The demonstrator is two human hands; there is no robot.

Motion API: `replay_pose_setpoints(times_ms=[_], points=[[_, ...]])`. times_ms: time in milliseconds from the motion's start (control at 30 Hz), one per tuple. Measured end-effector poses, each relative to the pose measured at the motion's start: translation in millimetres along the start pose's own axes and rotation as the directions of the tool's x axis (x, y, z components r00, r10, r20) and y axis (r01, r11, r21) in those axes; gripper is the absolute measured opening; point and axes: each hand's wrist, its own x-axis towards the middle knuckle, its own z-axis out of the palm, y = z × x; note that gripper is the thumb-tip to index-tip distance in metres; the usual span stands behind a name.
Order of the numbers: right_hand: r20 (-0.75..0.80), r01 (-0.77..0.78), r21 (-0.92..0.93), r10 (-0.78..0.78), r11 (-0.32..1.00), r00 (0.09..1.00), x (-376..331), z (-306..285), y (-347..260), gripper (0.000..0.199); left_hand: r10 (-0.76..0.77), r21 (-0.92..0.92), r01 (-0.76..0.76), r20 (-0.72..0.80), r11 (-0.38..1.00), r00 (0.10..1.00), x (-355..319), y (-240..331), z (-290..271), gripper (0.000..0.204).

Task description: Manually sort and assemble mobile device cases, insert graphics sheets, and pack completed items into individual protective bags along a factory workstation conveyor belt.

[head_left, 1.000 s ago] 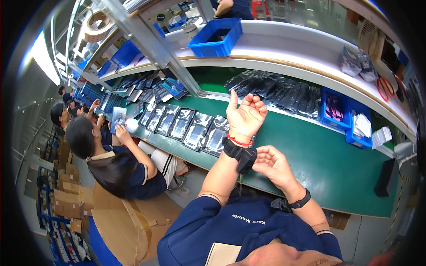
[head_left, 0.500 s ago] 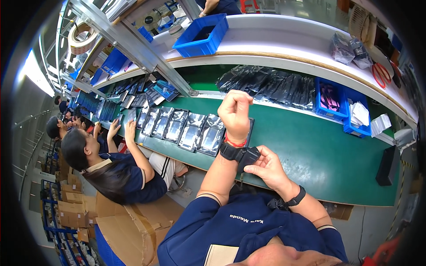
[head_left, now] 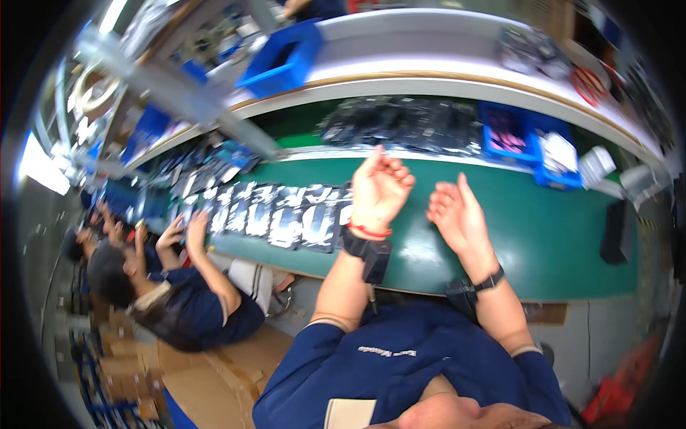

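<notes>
Just beside hands [head_left: 421, 200] — foil pouches [head_left: 286, 214].

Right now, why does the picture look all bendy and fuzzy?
Head view: the fisheye lens bows the green table edge and leaves black corners; the whole frame is smeared by motion blur, both the left hand and the right hand; bright light glares at the left edge.
</notes>
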Motion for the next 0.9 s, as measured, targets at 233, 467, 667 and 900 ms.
replay_pose_setpoints(times_ms=[233,467,667,900], points=[[-0.226,0.353,0.212,-0.306,0.911,0.925,37,-25,-51,0.041,-0.232,0.794,-0.065,0.253,0.605,0.939,-35,-67,-21,0.051],[-0.331,0.561,0.041,-0.518,0.827,0.789,33,-18,-61,0.035,-0.342,0.689,0.175,0.113,0.703,0.933,-61,-131,-20,0.045],[-0.212,0.716,-0.421,-0.828,0.557,0.519,19,-4,-63,0.028,-0.383,0.605,0.330,-0.045,0.725,0.923,-54,-137,-25,0.013],[0.170,0.645,-0.484,-0.660,0.591,0.732,-2,10,-52,0.024,-0.587,0.473,0.621,-0.240,0.625,0.773,-43,-124,-21,0.018]])
